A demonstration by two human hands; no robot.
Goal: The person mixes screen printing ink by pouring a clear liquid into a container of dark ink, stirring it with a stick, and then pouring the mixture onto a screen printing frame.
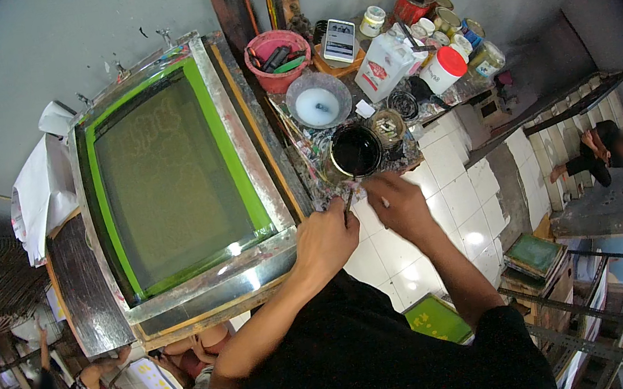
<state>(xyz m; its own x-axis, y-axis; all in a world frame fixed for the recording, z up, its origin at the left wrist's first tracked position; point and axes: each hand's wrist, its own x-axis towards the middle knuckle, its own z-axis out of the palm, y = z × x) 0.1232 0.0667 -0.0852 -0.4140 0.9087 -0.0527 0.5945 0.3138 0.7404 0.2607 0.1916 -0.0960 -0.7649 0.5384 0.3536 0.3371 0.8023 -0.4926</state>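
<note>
My left hand [330, 237] is closed round a thin, dark, stick-like tool [348, 202], its upper end poking out past the thumb. Just to the right, my right hand [399, 205] has its fingers curled in; what they pinch, if anything, is too small to make out. A pale, stained rag [344, 190] lies at the table edge by the fingertips. Right beyond both hands stands an open can of black ink or paint [355, 151]. To their left lies a screen-printing frame [176, 181] with a green border and a faint pattern in its mesh.
On the cluttered side table are a bowl of whitish liquid [318, 107], a pink bucket of tools [281, 80], a phone [339, 41], a white jug [387, 66], a red-lidded jar [443, 69] and an ashtray [388, 128]. Other people sit at lower left and far right.
</note>
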